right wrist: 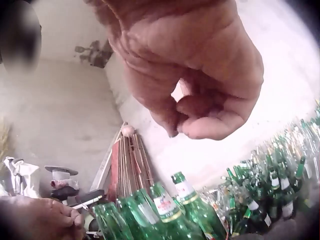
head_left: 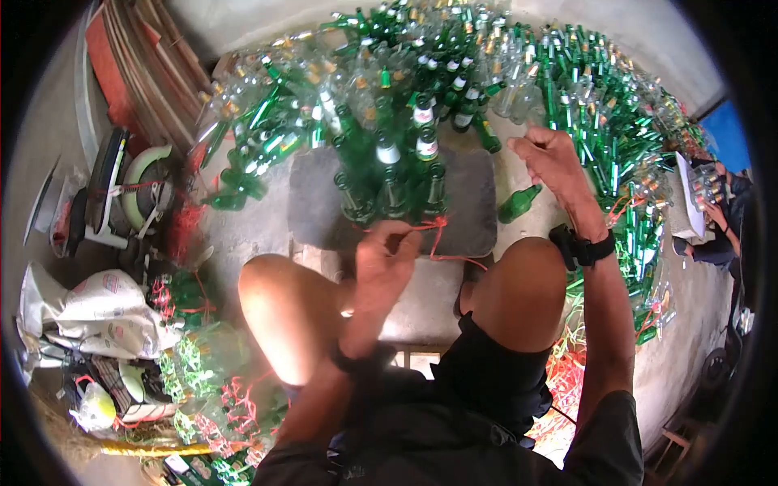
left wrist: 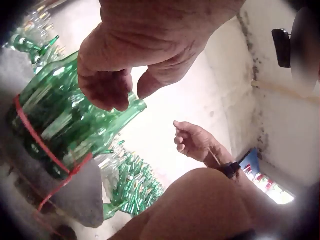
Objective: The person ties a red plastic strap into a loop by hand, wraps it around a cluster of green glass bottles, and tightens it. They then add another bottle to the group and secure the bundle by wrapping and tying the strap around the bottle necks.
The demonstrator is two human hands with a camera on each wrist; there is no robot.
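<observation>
A cluster of upright green glass bottles [head_left: 391,194] stands on a dark grey slab [head_left: 312,190] between the knees. Red string [left wrist: 74,172] circles the bottles low down, its knot at the front and a loose tail trailing over the slab's edge. My left hand [head_left: 385,263] hovers at the near side of the cluster, fingers bent and thumb apart from them, nothing between. Off to the right, my right hand [head_left: 551,158] is raised above the floor, fingers curled in and thumb tip against them; no object shows in it. Below it lies a single green bottle [head_left: 519,202].
Heaped bottles [head_left: 583,121] curve around the back and right. Boards [head_left: 134,73] lean on the wall at the left, near a machine with a round guard [head_left: 146,190]. White sacks [head_left: 109,304] and tangled string lie left. Another person's arm [head_left: 717,219] shows at far right.
</observation>
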